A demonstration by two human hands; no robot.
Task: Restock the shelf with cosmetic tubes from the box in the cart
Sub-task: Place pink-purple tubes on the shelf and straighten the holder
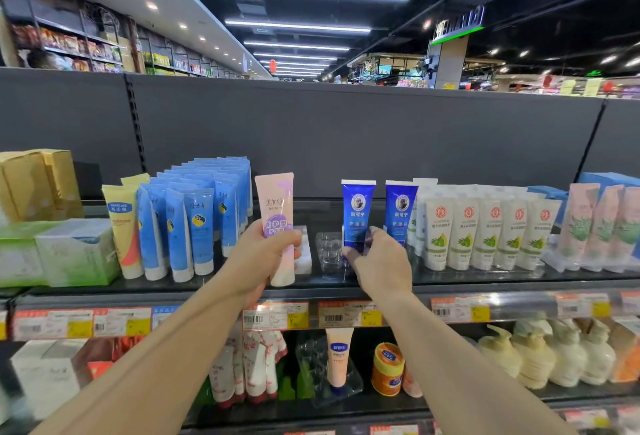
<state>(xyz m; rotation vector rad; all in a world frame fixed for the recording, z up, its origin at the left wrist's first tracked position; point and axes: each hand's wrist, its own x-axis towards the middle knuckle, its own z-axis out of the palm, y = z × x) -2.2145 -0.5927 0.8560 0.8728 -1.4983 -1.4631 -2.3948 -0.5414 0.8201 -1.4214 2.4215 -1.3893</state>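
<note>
Left hand (265, 247) grips an upright pink tube (277, 223); right hand (375, 258) pinches a dark blue tube (356, 208) on the shelf (485, 279), clear tray (329, 249) between, pale blue tubes (201, 213) crowding left

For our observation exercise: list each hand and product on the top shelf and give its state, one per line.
Left hand: grips the pink tube.
Pink tube: upright, held.
Right hand: fingers pinch the left blue tube.
Left blue tube: upright, held.
Right blue tube: upright, free.
Clear tray: empty.
</note>
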